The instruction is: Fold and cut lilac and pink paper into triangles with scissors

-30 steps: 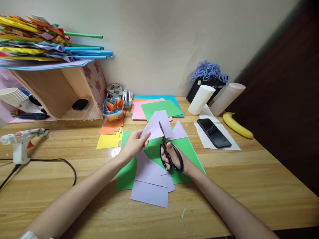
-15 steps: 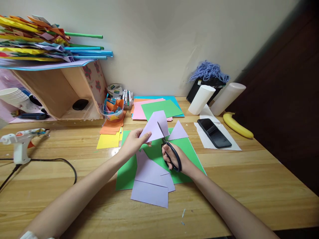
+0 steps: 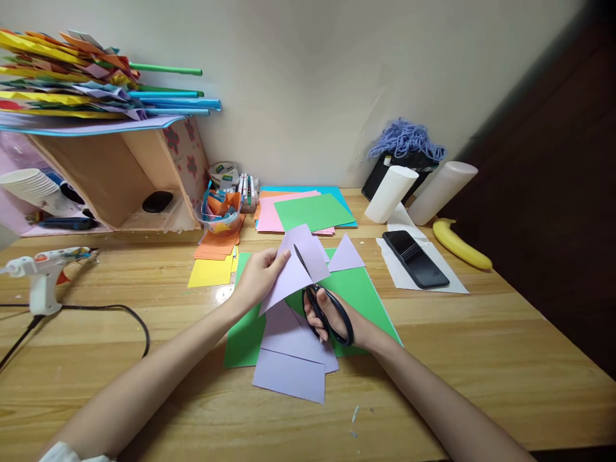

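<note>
My left hand (image 3: pixel 262 276) pinches a piece of lilac paper (image 3: pixel 289 273) by its left side, thumb on top. My right hand (image 3: pixel 332 314) has its fingers through the black handles of a pair of scissors (image 3: pixel 347 324). The scissors' dark blades are parted around the lilac paper, one showing on top of it. Under both hands lies a green sheet (image 3: pixel 368 301). Several lilac pieces (image 3: pixel 289 378) overlap its front edge, and a lilac triangle (image 3: pixel 346 254) rests near its back right.
Stacked coloured paper (image 3: pixel 312 212) lies by the wall. At right are a black phone (image 3: pixel 416 258), a banana (image 3: pixel 461 244) and white paper rolls (image 3: pixel 392 194). A glue gun (image 3: pixel 45 279) with its cord stands left, below an open box (image 3: pixel 185 160). Yellow paper (image 3: pixel 210 272) lies left of the green sheet.
The lilac paper has turned and come lower, nearer to me. The scissors have shifted slightly down with it, and their upper blade lies further across the sheet.
</note>
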